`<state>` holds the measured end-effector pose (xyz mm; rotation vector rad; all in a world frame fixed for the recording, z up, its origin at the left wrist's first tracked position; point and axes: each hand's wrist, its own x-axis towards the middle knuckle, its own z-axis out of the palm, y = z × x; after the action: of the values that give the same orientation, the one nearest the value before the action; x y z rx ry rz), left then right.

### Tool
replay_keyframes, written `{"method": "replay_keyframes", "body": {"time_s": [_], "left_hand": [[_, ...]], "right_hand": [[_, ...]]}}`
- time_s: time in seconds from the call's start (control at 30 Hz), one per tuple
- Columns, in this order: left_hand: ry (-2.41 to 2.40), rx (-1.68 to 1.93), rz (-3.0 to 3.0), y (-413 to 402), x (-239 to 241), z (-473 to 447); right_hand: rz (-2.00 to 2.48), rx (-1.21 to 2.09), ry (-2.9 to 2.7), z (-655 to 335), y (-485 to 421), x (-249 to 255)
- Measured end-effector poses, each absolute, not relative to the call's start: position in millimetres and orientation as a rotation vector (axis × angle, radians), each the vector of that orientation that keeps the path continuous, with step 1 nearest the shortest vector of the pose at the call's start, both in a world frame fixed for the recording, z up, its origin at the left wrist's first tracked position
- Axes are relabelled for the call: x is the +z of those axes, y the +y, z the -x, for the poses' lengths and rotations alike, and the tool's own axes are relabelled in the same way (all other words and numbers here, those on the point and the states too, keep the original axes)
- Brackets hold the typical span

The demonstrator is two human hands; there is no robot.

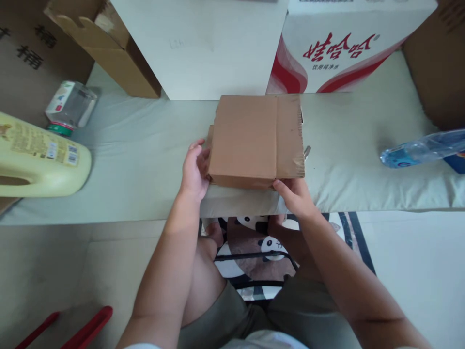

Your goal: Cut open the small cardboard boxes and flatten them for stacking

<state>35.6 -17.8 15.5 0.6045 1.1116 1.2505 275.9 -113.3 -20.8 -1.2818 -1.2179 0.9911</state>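
Observation:
A flat brown cardboard box (243, 135) lies in front of me near the table's front edge, its broad face up. One flap (289, 135) sticks out on its right. My left hand (195, 169) holds the box's left side by the near corner, fingers curled against a small side flap. With the thumb at the front edge, my right hand (295, 194) grips the box below the right flap; its other fingers are hidden underneath. A small shiny thing (307, 152) pokes out beyond the right flap, too covered to name.
Behind stand a white box (218, 53), a red-and-white carton (334, 53) and an open cardboard box (123, 63). A yellow jug (43, 160) and a clear jar (74, 104) lie at left. A plastic bottle (417, 151) lies right, on the pale tablecloth (348, 135).

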Motion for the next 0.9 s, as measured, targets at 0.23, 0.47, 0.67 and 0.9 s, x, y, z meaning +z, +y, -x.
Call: {"method": "replay_keyframes", "body": {"time_s": [0.23,0.47,0.67,0.9], "left_hand": [[1.086,1.207,-0.606,-17.0,15.9,-39.1],[1.046,1.269,-0.623,-17.0,24.6,-39.2],[1.070,1.440,-0.643,-16.0,28.4,-34.2],[1.182,1.482,-0.550,-16.0,34.7,-31.4]], "right_hand": [[1.322,0.974,-1.143,-272.8,-112.1,-14.5],[1.345,0.869,-1.035,-270.2,-111.2,-4.8],[1.410,0.818,-0.997,-271.7,-109.7,-2.2],[1.566,0.678,-0.959,-276.1,-109.2,-4.6]]}}
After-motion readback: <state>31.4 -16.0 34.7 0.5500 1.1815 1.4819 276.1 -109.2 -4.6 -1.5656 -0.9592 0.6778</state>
